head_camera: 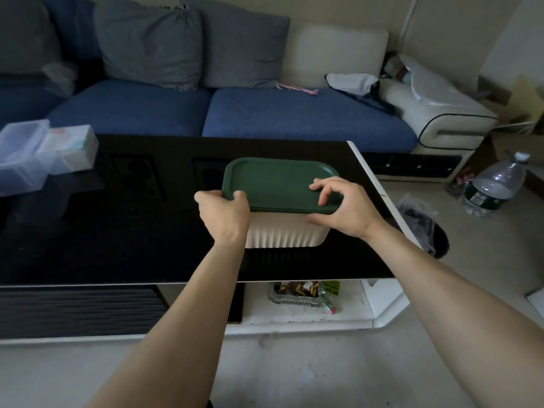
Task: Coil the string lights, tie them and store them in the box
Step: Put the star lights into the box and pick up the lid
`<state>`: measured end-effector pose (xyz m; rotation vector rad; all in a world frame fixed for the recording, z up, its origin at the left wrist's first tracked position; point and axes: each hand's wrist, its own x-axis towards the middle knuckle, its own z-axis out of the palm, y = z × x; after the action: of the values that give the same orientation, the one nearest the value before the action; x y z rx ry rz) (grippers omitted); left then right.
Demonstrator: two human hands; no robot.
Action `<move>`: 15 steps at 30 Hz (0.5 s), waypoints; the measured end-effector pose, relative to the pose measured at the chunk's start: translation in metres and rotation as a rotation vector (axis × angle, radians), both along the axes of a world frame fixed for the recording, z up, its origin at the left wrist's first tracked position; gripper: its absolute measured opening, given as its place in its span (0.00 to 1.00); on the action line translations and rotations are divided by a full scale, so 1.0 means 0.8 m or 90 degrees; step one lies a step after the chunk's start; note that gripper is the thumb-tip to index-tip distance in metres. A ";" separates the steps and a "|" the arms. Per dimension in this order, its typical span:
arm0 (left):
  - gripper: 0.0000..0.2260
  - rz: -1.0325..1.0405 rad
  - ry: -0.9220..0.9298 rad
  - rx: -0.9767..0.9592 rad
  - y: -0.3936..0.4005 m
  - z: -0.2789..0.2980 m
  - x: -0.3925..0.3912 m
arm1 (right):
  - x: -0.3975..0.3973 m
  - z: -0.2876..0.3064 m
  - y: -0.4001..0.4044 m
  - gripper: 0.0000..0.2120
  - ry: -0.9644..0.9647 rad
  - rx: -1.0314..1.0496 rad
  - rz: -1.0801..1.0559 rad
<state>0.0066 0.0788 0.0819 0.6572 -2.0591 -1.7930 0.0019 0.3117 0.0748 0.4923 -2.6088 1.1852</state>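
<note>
Two hands work one box [287, 232], cream and ribbed, standing on the black counter [88, 231] near its right edge. It looks rigid and light, best held by its sides. Its green lid [276, 184] seems smooth, slightly flexible. Left grip [225, 214] clasps the lid's corner; right grip [338, 207] pinches its near edge. String lights: none visible.

Two bare forearms enter from the lower edge of the view, each ending in a bare grip: left grip [225, 214], right grip [343, 209]. Both arms are uncovered from grip to frame edge; any sleeve lies outside the view. Wrists and fingers carry nothing. Fingernails on the right grip are short and plain. Those on the left are hidden.
</note>
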 end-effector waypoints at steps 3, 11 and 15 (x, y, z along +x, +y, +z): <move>0.14 -0.008 -0.011 0.011 -0.001 -0.008 0.009 | -0.002 0.005 0.005 0.17 -0.032 0.036 0.018; 0.27 -0.181 -0.060 -0.261 -0.008 -0.009 -0.008 | -0.018 0.027 -0.026 0.34 -0.190 0.311 -0.094; 0.29 -0.215 -0.085 -0.350 -0.013 -0.007 -0.020 | -0.034 0.023 -0.037 0.39 -0.217 0.385 -0.142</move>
<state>-0.0092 0.0685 0.0761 0.2873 -2.7222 -1.2435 -0.0251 0.2822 0.0934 0.0864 -3.2020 0.4208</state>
